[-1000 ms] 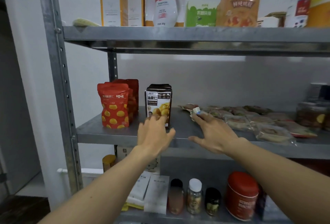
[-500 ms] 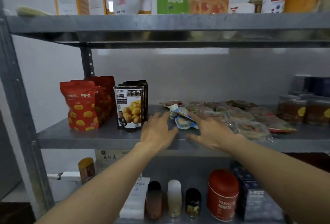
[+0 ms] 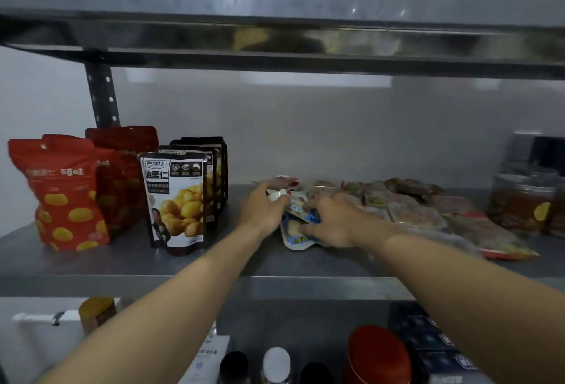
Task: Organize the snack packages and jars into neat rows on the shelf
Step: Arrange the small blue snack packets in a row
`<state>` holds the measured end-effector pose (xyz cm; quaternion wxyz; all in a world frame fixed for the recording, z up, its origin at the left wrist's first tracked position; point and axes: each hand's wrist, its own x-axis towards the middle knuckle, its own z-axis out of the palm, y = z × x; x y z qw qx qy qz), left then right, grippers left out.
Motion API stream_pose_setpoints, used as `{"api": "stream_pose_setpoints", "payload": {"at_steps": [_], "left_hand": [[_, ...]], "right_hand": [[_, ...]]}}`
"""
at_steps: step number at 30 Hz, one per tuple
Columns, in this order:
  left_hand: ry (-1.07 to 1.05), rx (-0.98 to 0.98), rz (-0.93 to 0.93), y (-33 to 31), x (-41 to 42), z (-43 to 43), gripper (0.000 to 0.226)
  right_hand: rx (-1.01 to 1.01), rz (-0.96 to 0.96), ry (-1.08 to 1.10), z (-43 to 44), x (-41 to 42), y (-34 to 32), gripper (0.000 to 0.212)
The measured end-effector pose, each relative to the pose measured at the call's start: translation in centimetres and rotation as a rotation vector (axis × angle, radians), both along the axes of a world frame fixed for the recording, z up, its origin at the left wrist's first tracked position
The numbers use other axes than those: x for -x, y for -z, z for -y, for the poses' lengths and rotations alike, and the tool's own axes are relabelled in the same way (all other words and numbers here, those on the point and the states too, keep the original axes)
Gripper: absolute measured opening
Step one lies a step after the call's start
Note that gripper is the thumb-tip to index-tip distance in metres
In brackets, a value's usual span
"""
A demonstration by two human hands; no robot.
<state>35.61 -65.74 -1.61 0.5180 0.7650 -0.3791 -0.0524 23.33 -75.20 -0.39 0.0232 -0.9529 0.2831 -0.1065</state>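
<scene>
On the middle metal shelf (image 3: 128, 264), red chestnut bags (image 3: 64, 194) stand in a row at the left, and black chestnut bags (image 3: 177, 200) stand in a row beside them. A loose pile of flat clear snack packets (image 3: 412, 215) lies to the right. My left hand (image 3: 263, 209) and my right hand (image 3: 333, 218) both rest on small blue-and-white packets (image 3: 295, 230) at the pile's left end, fingers curled over them. Glass jars (image 3: 526, 209) stand at the far right.
The upper shelf (image 3: 275, 1) hangs low overhead with boxes and bottles on it. Below are a red tin (image 3: 379, 356), small bottles (image 3: 276, 365) and dark boxes (image 3: 428, 341). The bare shelf strip between the black bags and the packets is narrow.
Both hands have moved forward onto the small blue-and-white packets and closed over them; before, they hovered open at the shelf's edge. The camera has moved closer.
</scene>
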Motion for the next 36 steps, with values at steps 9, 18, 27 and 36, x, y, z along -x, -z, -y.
{"api": "stream_pose_setpoints", "payload": {"at_steps": [9, 18, 27, 36], "left_hand": [[-0.1, 0.065, -0.124, 0.2, -0.2, 1.5, 0.012], [-0.248, 0.287, -0.302, -0.8, -0.1, 1.4, 0.025], [-0.248, 0.63, -0.667, -1.2, 2.0, 2.0, 0.018], [0.084, 0.432, -0.777, -0.7, 3.9, 1.9, 0.05]], "right_hand": [[0.029, 0.066, -0.143, 1.5, 0.0, -0.3, 0.047], [-0.082, 0.301, -0.147, 1.0, -0.2, -1.1, 0.045], [-0.741, 0.855, 0.235, 0.4, -1.0, -2.4, 0.05], [-1.237, 1.081, 0.29, 2.3, -1.8, -2.3, 0.026]]}}
